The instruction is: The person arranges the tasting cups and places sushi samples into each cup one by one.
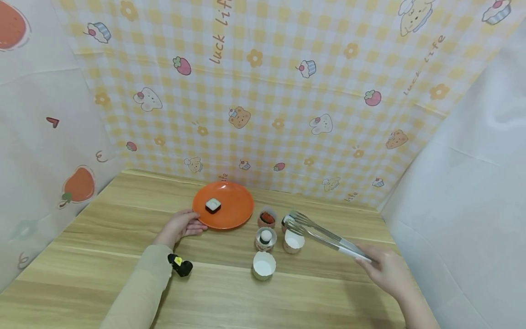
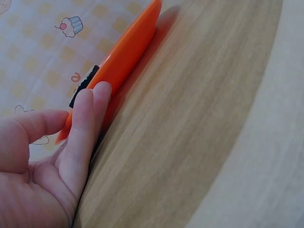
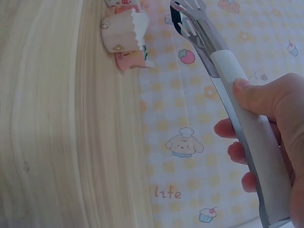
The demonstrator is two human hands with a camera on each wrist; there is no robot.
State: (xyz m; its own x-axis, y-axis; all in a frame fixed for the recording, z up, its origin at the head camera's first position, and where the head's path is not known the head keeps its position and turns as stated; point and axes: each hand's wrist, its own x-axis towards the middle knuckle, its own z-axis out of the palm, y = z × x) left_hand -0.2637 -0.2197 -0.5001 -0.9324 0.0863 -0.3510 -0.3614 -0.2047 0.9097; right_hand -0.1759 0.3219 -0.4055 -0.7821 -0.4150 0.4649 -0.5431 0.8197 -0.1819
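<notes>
An orange plate point(image 1: 232, 201) stands near the back of the table, with a square piece of white-and-black sushi point(image 1: 213, 205) on its left half. My left hand point(image 1: 185, 225) pinches the plate's near left rim, thumb at the top edge and fingers along the underside. In my right hand point(image 1: 384, 270) are metal tongs point(image 3: 227, 78) with white grips, their slotted tips apart. Between those tips and the table, in the head view, is a paper cup with a white-and-dark sushi piece point(image 1: 286, 221), partly hidden. Nothing shows pinched in the tongs.
Left of the tongs, a paper cup holds red-topped sushi point(image 1: 267, 217) and another holds sushi with a white ball point(image 1: 265, 236). Two cups with bare white insides, one at the front point(image 1: 264, 266) and one under the tongs point(image 1: 293, 243), stand close by. A checked cloth point(image 1: 263, 100) hangs behind.
</notes>
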